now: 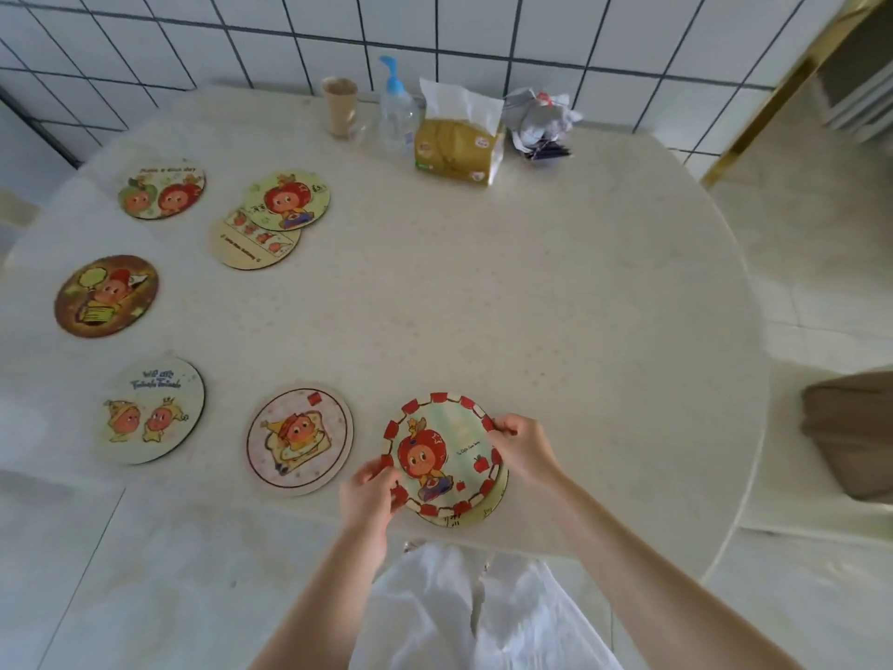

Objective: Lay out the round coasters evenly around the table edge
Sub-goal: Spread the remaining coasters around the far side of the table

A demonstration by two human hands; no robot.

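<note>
A red-bordered round coaster (442, 452) tops a small stack at the near edge of the cream table (555, 307); another coaster (488, 510) peeks out beneath it. My left hand (369, 490) grips the stack's left rim and my right hand (522, 444) pinches its right rim. Single coasters lie along the left side: a pink one (299, 442), a pale one with blue lettering (150, 411), a brown one (106, 296) and a green one (162, 193). Two overlapping coasters, one (287, 199) on top of another (251, 246), sit further in.
At the table's far edge by the tiled wall stand a paper cup (340, 106), a pump bottle (397, 113), a yellow tissue pack (459, 142) and a crumpled wrapper (539, 120). A brown seat (850, 432) is at the right.
</note>
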